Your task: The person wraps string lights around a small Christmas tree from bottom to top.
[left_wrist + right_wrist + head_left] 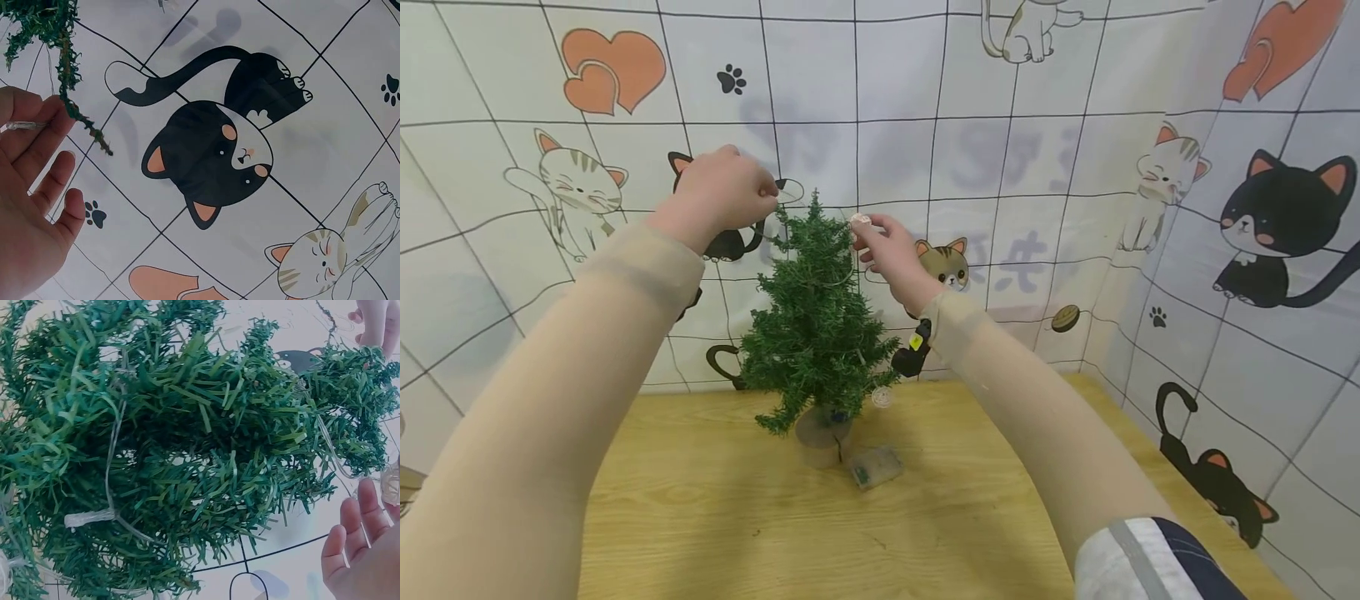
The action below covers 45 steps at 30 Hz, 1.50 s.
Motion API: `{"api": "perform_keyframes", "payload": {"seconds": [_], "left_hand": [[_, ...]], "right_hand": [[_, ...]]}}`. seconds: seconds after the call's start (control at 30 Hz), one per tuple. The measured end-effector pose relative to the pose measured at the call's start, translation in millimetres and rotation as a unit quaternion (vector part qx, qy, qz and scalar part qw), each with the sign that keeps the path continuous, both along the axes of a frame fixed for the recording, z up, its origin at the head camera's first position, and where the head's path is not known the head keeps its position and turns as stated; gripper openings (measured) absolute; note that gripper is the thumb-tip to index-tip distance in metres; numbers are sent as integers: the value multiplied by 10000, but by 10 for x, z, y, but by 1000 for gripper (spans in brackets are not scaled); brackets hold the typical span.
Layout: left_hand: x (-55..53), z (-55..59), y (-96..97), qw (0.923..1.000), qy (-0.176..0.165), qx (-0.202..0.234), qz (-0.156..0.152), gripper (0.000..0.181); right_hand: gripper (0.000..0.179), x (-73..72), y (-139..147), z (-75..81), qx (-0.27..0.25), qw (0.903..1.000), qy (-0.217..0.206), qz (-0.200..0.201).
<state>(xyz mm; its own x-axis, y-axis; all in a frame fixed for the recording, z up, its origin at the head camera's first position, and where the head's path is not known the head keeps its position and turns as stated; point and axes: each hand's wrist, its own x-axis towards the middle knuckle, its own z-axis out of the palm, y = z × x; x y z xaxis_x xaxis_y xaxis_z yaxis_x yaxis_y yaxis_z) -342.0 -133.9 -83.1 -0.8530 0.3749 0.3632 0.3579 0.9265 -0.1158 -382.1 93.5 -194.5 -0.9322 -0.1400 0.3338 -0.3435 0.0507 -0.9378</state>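
A small green artificial Christmas tree [816,325] stands in a pale pot [822,446]. Beside its upper left, my left hand [722,190] pinches a clear strand [24,125] between thumb and finger, near a thin branch tip [94,134]. To the right of the treetop, my right hand [891,254] holds a small whitish openwork ball [860,220] with thumb and fingertips. A clear light-string wire [112,450] runs through the branches, with a clear bulb holder [90,518] on it. Another openwork ball [882,397] hangs low at the tree's right.
A pale flat box [876,467] lies by the pot on the wooden table [737,517]. Behind stands a white gridded wall covering [895,75] printed with cats and hearts, and it turns a corner at the right.
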Motion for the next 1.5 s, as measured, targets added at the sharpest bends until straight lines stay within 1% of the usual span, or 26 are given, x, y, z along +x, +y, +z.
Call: {"api": "perform_keyframes", "payload": {"seconds": [0.07,0.2,0.27,0.37,0.53,0.63,0.73,0.8,0.9,1.03,1.13,1.2,1.37,1.43,1.5], "left_hand": [[11,-4,38,10000,6,1,-32,23],[5,-11,68,10000,42,-65,13,27],[-12,-16,69,9999,66,-97,47,21],[-32,-29,60,9998,98,-122,108,23],[-38,-52,22,9994,276,-84,177,30],[-15,-70,-6,9989,441,-87,120,35],[11,-101,-15,9985,522,-160,86,38],[26,-123,-9,9985,494,-218,89,39],[41,-146,14,9988,359,-295,132,37],[47,-152,32,9989,284,-312,196,35],[47,-155,9,9986,391,-270,246,35],[47,-160,-17,9982,492,-230,263,36],[62,-187,-81,9970,687,-210,275,34],[86,-205,-100,9963,777,-243,291,34],[126,-227,-120,9945,966,-304,278,34]], "right_hand": [[47,-2,11,16,-98,9999,47,-62],[45,-10,22,59,-286,9993,156,-200],[45,-13,22,83,-309,9989,225,-269],[43,-17,7,118,-310,9986,292,-315],[41,-21,-27,149,-280,9989,307,-228],[39,-29,-47,158,-190,9993,284,-166],[38,-36,-55,160,-128,9995,227,-154],[38,-39,-58,158,-131,9996,167,-164],[41,-46,-62,152,-153,9997,43,-188],[43,-74,-76,147,-243,9995,-70,-179],[42,-96,-90,161,-320,9994,-73,-127],[41,-111,-99,180,-285,9995,-67,-115],[42,-140,-117,224,-65,10000,39,-28],[43,-148,-126,234,75,9999,137,53],[44,-153,-140,244,277,9992,263,125]]}}
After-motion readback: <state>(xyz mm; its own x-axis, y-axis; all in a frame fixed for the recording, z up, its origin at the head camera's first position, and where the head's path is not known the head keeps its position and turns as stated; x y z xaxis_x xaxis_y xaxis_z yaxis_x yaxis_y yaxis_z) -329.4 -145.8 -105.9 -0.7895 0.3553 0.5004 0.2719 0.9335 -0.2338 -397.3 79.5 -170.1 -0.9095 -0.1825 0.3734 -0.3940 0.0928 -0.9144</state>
